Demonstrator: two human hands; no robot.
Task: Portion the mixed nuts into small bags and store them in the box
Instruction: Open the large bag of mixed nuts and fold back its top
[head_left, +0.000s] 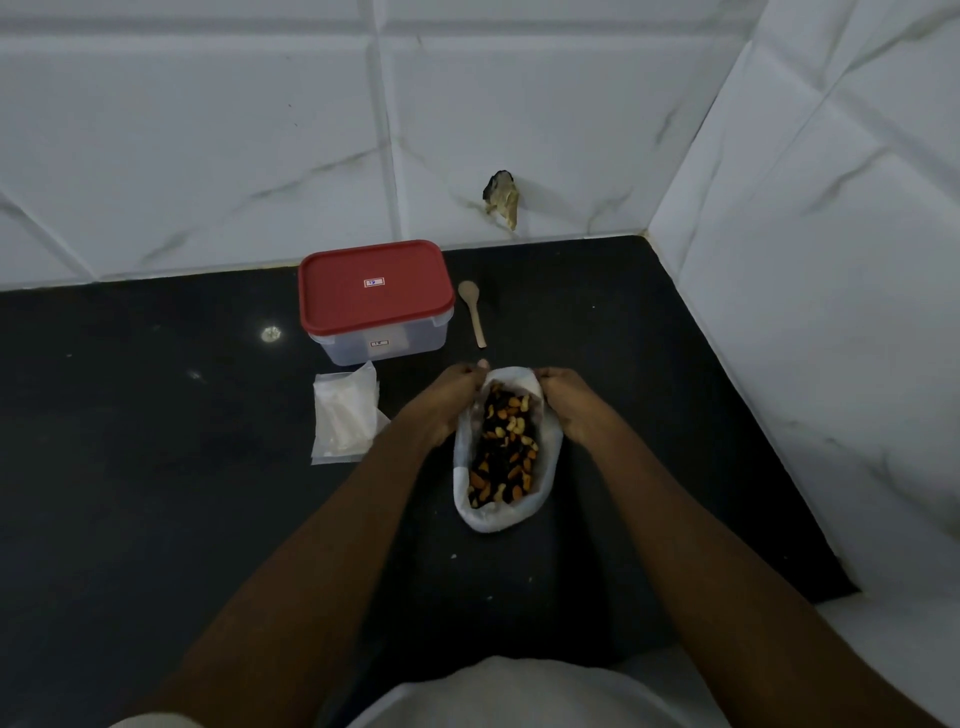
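A white plastic bag of mixed nuts (503, 447) lies open on the black counter (156, 441) in front of me. My left hand (451, 402) grips the bag's left rim near its far end. On the opposite rim, my right hand (563, 402) grips the plastic. A clear storage box with a red lid (375, 296) stands shut behind the bag, to the left. A stack of small clear bags (345, 415) lies flat just left of my left hand. A wooden spoon (472, 312) lies beside the box on its right.
White marble-look tiled walls rise behind and to the right, meeting in a corner at the back right. A broken hole in the tile (502, 200) sits just above the counter. The counter's front edge meets my light clothing (519, 691).
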